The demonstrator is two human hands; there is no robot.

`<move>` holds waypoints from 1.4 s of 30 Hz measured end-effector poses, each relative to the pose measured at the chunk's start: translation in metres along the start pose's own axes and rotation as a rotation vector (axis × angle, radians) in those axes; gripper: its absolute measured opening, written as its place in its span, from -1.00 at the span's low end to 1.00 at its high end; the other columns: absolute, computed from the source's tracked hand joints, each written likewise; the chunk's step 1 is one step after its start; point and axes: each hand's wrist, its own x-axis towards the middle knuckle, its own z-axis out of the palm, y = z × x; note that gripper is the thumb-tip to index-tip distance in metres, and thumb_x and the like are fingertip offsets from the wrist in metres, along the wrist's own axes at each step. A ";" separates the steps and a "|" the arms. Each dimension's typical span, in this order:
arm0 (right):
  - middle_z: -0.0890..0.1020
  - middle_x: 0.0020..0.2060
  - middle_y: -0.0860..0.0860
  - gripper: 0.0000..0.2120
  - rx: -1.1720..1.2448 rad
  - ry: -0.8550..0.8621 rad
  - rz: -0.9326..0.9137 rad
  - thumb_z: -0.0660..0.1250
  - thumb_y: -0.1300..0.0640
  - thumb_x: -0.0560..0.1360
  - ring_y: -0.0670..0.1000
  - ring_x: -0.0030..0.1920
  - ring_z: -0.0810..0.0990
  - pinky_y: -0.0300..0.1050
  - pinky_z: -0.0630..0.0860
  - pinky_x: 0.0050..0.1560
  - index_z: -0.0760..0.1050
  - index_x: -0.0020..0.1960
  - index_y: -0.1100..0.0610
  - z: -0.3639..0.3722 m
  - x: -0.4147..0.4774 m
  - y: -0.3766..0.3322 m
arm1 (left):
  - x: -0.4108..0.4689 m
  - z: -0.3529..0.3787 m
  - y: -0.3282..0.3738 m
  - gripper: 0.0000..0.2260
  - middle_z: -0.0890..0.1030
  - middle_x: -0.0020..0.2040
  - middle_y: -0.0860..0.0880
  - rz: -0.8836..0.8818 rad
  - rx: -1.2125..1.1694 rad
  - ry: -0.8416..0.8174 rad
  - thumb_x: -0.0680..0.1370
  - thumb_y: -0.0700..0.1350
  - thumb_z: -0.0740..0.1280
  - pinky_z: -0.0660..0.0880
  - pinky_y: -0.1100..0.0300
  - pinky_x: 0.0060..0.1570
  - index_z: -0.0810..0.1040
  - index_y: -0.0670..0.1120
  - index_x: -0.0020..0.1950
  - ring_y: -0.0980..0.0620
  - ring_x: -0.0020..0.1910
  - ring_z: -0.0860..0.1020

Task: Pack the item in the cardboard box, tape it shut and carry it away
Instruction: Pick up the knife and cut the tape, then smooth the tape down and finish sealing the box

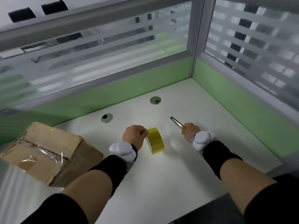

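On the desk, head view, 1 view only; all places given from the tape roll.

1. Tape roll (156,141): yellow, standing on its rim near the middle of the desk (161,183). Whether it rests on the surface or is held just above it cannot be told.
2. Left hand (134,135): touching the roll on its left side, grip clamped on the roll's upper edge with the fingers curled.
3. Right hand (190,130): to the right of the roll and well apart from it. Its grip is closed round a slim metal tool (177,122), whose tip points away from the person and back toward the roll. Scissors or blade, cannot tell.
4. Cardboard box (48,152): left of the roll, beyond the left hand, at the desk's left edge. Flaps are down and glossy clear tape lies over the top seam. Its long axis runs from the far left toward the near right. No item is visible outside it.
5. Cable grommets, 2: one beyond the roll to the left (106,118), one beyond it and slightly right (155,100).
6. Green partition (129,88): beyond the roll, with frosted glass above.

Judgement: sealing looks done and the carry remains. The box lies leftward of both grips, nearer the left hand. Both hands are occupied, so the roll and tool likely need setting down first.

Writing: no brand, label or print can be read on the box, roll or tool.
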 end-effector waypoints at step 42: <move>0.59 0.13 0.19 -0.76 0.235 0.142 0.084 0.22 0.16 0.55 0.19 0.12 0.54 -0.14 0.39 -0.01 0.49 0.14 0.27 0.000 0.022 0.092 | 0.022 0.068 0.046 -0.86 0.68 -0.18 -0.14 0.004 -0.126 -0.104 0.49 -0.13 0.33 0.56 0.03 -0.08 0.66 -0.14 -0.14 -0.12 -0.15 0.60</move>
